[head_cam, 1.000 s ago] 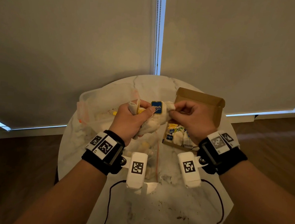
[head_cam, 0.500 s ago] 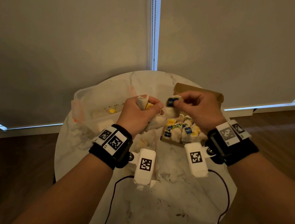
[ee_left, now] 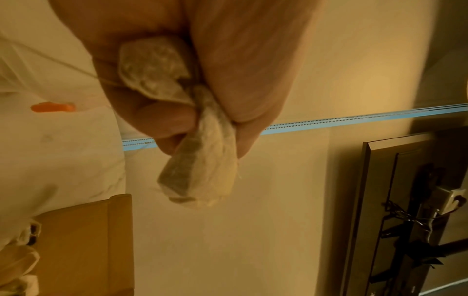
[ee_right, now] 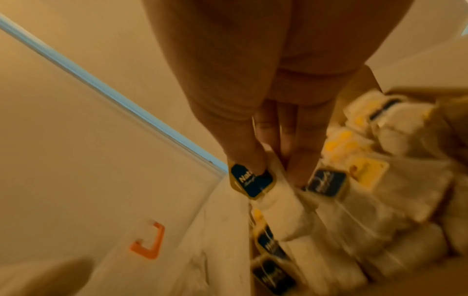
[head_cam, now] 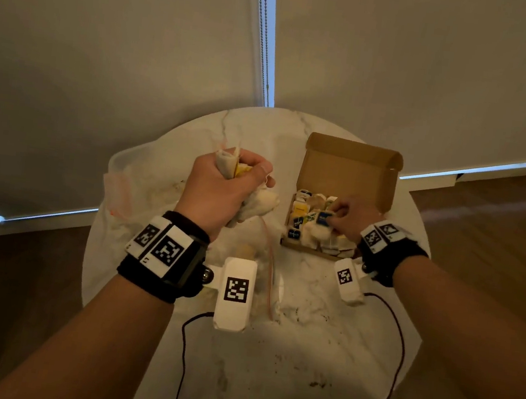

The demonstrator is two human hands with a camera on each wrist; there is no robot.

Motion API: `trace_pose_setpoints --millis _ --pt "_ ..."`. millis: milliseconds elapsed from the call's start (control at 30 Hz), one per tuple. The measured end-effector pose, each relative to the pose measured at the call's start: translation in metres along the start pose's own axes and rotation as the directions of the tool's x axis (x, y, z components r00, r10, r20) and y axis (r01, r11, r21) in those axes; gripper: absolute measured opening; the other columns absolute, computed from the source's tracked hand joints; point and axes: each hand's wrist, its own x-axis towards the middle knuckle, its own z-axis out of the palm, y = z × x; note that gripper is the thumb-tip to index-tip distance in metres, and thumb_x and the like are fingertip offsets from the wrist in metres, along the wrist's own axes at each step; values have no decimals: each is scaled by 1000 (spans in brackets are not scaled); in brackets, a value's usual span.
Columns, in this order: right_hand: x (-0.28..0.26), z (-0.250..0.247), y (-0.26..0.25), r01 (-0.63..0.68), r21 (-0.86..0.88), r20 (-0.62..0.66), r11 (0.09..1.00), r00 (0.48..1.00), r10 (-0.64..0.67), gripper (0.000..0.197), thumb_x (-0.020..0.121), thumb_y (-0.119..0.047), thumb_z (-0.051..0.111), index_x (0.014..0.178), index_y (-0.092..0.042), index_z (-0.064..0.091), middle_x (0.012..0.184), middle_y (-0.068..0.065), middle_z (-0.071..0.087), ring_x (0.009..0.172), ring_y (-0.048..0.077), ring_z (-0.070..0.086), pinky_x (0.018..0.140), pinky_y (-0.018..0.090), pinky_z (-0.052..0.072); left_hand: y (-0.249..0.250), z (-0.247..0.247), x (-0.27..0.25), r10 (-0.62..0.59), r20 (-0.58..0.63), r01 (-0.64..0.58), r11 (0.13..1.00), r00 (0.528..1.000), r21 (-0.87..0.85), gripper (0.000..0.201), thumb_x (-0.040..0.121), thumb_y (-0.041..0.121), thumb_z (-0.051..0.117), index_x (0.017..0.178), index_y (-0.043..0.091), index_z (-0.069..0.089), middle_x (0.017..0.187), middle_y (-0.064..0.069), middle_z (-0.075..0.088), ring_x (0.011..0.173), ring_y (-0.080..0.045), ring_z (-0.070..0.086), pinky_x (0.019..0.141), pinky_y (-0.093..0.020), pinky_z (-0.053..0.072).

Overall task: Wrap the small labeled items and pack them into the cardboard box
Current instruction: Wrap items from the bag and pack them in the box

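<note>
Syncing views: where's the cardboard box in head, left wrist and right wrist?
Head: cardboard box right of centre on the table, lid up, right hand inside it.
Left wrist: its brown side at bottom left.
Right wrist: packed interior at lower right, bare cardboard at bottom right.
Shared landmark: blue window strip.

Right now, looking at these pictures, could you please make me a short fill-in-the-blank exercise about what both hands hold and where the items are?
1. The right hand pinches a tea bag whose tag is ____ in colour.
2. The left hand grips a bunch of tea bags, raised above the ____.
3. The lid of the cardboard box is ____.

Missing words: blue; table; open
</note>
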Motion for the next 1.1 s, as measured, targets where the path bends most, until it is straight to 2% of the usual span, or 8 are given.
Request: trace_pose_setpoints --millis 200,300,400,533,667,800,900,1100 --pt "21 35 8 3 -271 65 963 998 15 10 84 -16 69 93 -13 73 93 3 65 93 21 62 69 22 41 0 6 3 -25 26 25 1000 999 -6 10 90 19 70 81 15 70 76 -5 74 68 -34 60 63 -72 47" --pt "23 42 10 85 -469 44 879 996 -72 15 85 -22 68 95 -12 71 100 9 65 99 28 61 73 26 44 0 7 4 -35 23 35 999 999 -7 13 90 20 70 78 17 70 76 -5 74 68 -38 59 60 -73 45" --pt "23 43 16 166 -488 -52 857 974 -219 23 82 -18 69 105 -19 65 108 10 57 102 30 54 81 33 45 1 7 4 -54 12 54 999 998 4 12 91 19 69 79 15 70 77 -4 74 67 -35 61 60 -71 47" --pt "14 38 14 229 -573 133 787 974 -186 19 90 -25 58 93 -24 77 105 8 60 104 31 55 80 34 49 -4 6 7 -54 -9 54 999 998 1 13 91 19 69 81 11 70 76 -4 73 64 -33 58 56 -69 46" --pt "-13 12 -19 388 -199 -19 900 917 -399 16 92 -27 61 87 -18 73 75 -16 53 78 11 55 69 28 43 -10 5 8 -90 -31 89 995 995 -35 14 91 20 69 81 10 69 75 -6 73 60 -32 55 55 -54 44" --pt "-68 -17 -77 596 198 -143 778 803 -579 24 87 -35 67 96 -13 74 84 -8 71 75 7 64 68 16 52 -14 6 9 -183 -59 172 974 981 -148 16 93 21 66 82 9 67 73 -10 70 63 -32 56 54 -38 43" --pt "-84 -14 -97 564 348 -100 749 817 -568 26 79 -26 78 98 -8 73 86 3 73 76 11 67 71 22 56 -16 8 7 -244 -68 224 950 967 -216 18 94 23 65 88 7 67 71 -13 64 53 -24 53 42 -24 38" --pt "-98 -17 -101 479 546 -163 688 866 -473 11 81 -7 75 87 -1 68 84 17 72 77 32 70 73 38 59 -18 4 1 -309 -74 271 907 948 -321 18 95 25 64 90 7 64 72 -9 60 52 -15 52 43 -23 39"
